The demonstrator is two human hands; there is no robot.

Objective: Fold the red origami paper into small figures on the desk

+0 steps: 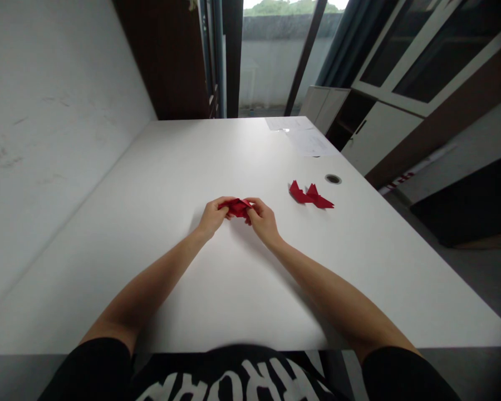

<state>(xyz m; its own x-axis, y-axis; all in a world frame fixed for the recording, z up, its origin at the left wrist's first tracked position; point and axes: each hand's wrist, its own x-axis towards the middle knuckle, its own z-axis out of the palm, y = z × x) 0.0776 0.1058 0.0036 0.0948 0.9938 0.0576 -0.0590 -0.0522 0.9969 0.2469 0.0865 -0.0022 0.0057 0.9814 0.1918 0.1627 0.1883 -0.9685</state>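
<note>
Between my two hands, above the middle of the white table (183, 167), is a piece of folded red paper (237, 208). My left hand (214, 216) pinches its left end with thumb and fingers. Its right end is gripped by my right hand (263, 219) in the same way. Fingers cover both ends, so the full shape of the paper is hidden. To the right of my right hand lie two folded red paper figures (299, 192) with pointed tips, close together on the tabletop.
Printed paper sheets (311, 142) lie at the table's far right. A round cable hole (333, 179) sits near the right edge. A white wall (58, 111) borders the left side. Cabinets (384, 131) stand beyond the right edge, and a glass door (271, 61) is behind.
</note>
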